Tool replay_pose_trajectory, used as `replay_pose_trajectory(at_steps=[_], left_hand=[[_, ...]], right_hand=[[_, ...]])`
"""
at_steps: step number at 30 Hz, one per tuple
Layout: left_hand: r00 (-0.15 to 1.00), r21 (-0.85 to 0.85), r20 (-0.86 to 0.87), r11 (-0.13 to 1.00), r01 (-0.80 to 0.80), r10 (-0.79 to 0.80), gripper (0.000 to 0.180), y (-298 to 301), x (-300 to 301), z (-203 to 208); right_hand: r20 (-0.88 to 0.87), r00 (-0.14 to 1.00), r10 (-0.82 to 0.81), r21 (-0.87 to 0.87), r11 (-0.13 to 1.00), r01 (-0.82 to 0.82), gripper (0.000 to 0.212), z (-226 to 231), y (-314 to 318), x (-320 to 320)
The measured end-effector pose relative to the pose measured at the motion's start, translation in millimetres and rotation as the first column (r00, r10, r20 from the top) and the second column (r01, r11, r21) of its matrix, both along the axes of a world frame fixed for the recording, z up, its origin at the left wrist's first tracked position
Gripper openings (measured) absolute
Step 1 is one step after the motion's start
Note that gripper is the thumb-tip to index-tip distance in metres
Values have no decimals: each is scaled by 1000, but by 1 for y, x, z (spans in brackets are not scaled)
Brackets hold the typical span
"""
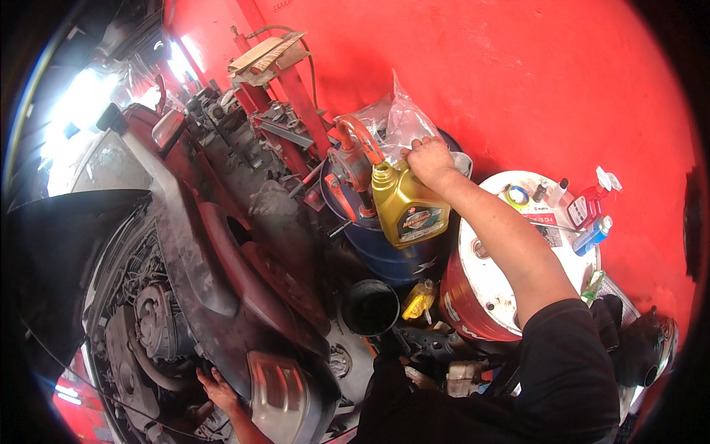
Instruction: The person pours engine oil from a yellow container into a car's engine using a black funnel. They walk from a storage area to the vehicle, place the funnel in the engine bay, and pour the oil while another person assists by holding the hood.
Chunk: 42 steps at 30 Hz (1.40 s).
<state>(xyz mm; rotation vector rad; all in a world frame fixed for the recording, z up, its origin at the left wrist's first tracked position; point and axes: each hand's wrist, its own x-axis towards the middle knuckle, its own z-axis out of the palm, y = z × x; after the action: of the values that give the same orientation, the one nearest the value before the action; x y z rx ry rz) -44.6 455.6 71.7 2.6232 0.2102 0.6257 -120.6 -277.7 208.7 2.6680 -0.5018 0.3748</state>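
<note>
My right hand [431, 161] is closed round the handle of a gold plastic oil jug [399, 191], which hangs upright against a blue drum [384, 255]. The jug's open mouth is right under the curved orange spout of a hand pump [356, 132] on that drum; whether the two touch I cannot tell. Down at the lower left, my left hand [220, 392] rests at the edge of the car's engine bay, beside the headlight [277, 392]. Its visible fingers are stretched out and hold nothing.
Right of the jug stands a red drum with a white top [484, 222], bearing tape, small bottles, a red spray bottle [586, 206] and a blue can [593, 235]. A black bucket [370, 307] and a yellow container [419, 300] sit below. The dark red car [259, 274] fills the left.
</note>
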Motion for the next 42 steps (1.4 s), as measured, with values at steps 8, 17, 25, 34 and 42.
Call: replay_pose_trajectory(at_steps=[8, 17, 25, 34, 42], left_hand=[[1000, -18, -4, 1000, 1, -1, 60, 3, 2, -2], [1000, -34, 3, 999, 29, -29, 60, 6, 4, -5], [1000, -16, 17, 1000, 10, -10, 59, 6, 4, -6], [1000, -29, 8, 1000, 1, -1, 59, 10, 5, -8], [999, -53, 30, 998, 45, -43, 59, 10, 6, -8]], right_hand=[[-4, 1000, -3, -9, 1000, 3, 25, -1, -1, 0], [-10, 1000, -4, -5, 1000, 4, 25, 0, 0, -1], [-10, 1000, 3, -9, 1000, -3, 28, -1, 0, -1], [-31, 999, -13, 12, 1000, 13, 27, 3, 4, -2], [34, 999, 18, 30, 999, -19, 25, 1, 3, -4]])
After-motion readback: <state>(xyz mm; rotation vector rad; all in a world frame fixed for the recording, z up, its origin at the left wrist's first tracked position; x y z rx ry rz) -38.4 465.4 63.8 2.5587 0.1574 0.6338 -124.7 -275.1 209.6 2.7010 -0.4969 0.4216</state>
